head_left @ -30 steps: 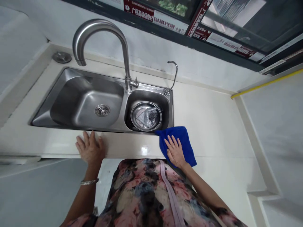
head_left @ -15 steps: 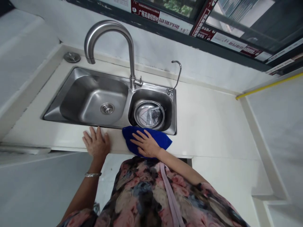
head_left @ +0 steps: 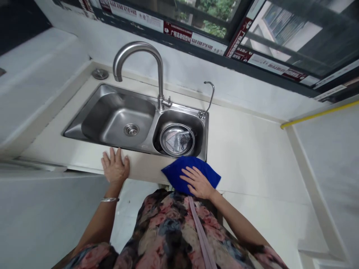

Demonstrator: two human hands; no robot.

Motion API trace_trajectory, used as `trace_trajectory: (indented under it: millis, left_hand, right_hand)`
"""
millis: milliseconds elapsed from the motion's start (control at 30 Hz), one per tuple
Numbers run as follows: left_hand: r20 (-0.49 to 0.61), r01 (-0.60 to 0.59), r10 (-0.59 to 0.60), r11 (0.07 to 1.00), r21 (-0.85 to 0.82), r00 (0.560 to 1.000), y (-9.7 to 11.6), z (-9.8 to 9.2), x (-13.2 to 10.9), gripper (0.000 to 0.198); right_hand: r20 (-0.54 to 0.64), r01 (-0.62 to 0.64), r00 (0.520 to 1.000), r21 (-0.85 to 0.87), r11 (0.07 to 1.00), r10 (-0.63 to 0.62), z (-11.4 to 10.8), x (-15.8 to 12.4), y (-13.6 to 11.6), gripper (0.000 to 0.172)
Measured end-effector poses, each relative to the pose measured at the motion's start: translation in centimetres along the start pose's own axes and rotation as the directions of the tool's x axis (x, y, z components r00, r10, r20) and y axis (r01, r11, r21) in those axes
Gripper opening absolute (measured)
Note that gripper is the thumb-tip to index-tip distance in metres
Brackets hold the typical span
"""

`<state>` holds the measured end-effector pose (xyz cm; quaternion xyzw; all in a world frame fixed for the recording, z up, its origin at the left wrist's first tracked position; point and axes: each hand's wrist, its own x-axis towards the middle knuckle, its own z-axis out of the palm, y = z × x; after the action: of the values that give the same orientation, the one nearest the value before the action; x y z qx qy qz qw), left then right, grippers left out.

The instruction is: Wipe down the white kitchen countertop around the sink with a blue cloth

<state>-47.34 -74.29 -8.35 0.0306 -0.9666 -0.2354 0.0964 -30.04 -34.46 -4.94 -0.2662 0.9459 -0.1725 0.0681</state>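
Under my right hand [head_left: 198, 182] a blue cloth [head_left: 179, 172] lies on the front strip of the countertop, its back edge at the rim of the small basin. The fingers are stretched flat over the cloth, pressing on it rather than wrapped round it. My left hand [head_left: 114, 165] rests palm down on the bare counter, in front of the large basin [head_left: 112, 121], fingers spread and holding nothing. In the small basin [head_left: 199, 140] sits a round metal colander [head_left: 164, 139] with something clear and shiny in it.
A tall curved faucet [head_left: 160, 82] rises behind the sink, and a thin small tap [head_left: 212, 95] stands at its right corner. The off-white countertop [head_left: 241, 149] runs on to the right. A round metal cap [head_left: 100, 74] is at the back left; a yellow pipe [head_left: 319, 115] follows the right wall.
My right hand and the blue cloth have slid right along the counter's front edge. My left hand stays on the counter. The camera view has shifted somewhat.
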Motion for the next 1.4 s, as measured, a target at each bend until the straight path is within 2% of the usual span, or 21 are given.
trace_trajectory:
  millis: [100, 200, 300, 467, 667, 900, 1033, 1133, 1200, 1300, 1367, 1400]
  left_hand:
    - [-0.006, 0.029, -0.029, 1.0, 0.009, 1.0, 0.3, -0.3, 0.2, 0.069]
    - [0.003, 0.075, -0.075, 0.997, 0.02, 0.997, 0.4, -0.7, 0.4, 0.066]
    - [0.005, 0.109, -0.109, 0.994, 0.013, 0.994, 0.5, -1.0, 0.4, 0.061]
    - [0.0, 0.146, -0.146, 0.989, -0.033, 0.989, 0.7, -1.2, 0.4, 0.058]
    - [-0.018, 0.153, -0.155, 0.986, -0.065, 0.988, 0.3, -1.0, 0.2, 0.055]
    - [-0.044, 0.114, -0.121, 0.984, -0.136, 0.992, -0.5, -0.5, -0.4, 0.051]
    - [-0.136, 0.036, -0.072, 0.968, -0.247, 0.988, -0.9, -0.1, -1.0, 0.051]
    - [-0.231, -0.023, -0.072, 0.923, -0.385, 0.97, -1.2, -0.5, -2.7, 0.053]
    - [-0.27, 0.0, -0.146, 0.879, -0.476, 0.952, -1.6, -1.1, -4.6, 0.053]
    - [-0.263, 0.15, -0.371, 0.785, -0.602, 0.891, -2.9, -1.7, -8.3, 0.05]
    - [-0.178, 0.275, -0.53, 0.664, -0.695, 0.829, -4.3, -1.4, -10.8, 0.05]
    - [-0.093, 0.35, -0.609, 0.568, -0.745, 0.788, -5.2, -1.1, -12.1, 0.05]
  right_hand:
    - [-0.019, -0.019, 1.0, -0.039, 0.999, 0.018, -0.2, -5.2, 1.9, 0.065]
    - [-0.038, -0.023, 0.999, -0.066, 0.998, 0.02, 0.3, -8.2, 3.1, 0.067]
    - [-0.039, -0.039, 0.999, -0.072, 0.997, 0.036, 0.7, -8.5, 3.2, 0.068]
    - [0.008, -0.073, 0.997, -0.108, 0.991, 0.074, 0.7, -6.1, 2.1, 0.067]
    - [0.016, -0.036, 0.999, -0.144, 0.989, 0.039, 0.9, -0.9, 0.3, 0.07]
    - [0.041, 0.049, 0.998, -0.12, 0.991, -0.045, 2.2, 8.1, -3.1, 0.063]
    - [0.072, 0.148, 0.987, -0.089, 0.985, -0.141, 2.7, 13.6, -5.1, 0.061]
    - [0.107, 0.206, 0.975, -0.079, 0.975, -0.197, 2.8, 17.3, -6.6, 0.061]
    - [0.125, 0.233, 0.967, -0.071, 0.97, -0.224, 2.9, 19.6, -7.5, 0.06]
    - [0.14, 0.273, 0.954, -0.051, 0.961, -0.264, 3.3, 22.8, -8.9, 0.06]
    - [0.145, 0.303, 0.945, -0.041, 0.952, -0.294, 3.7, 24.9, -9.9, 0.06]
    - [0.147, 0.316, 0.94, -0.04, 0.948, -0.308, 3.9, 26.0, -10.5, 0.06]
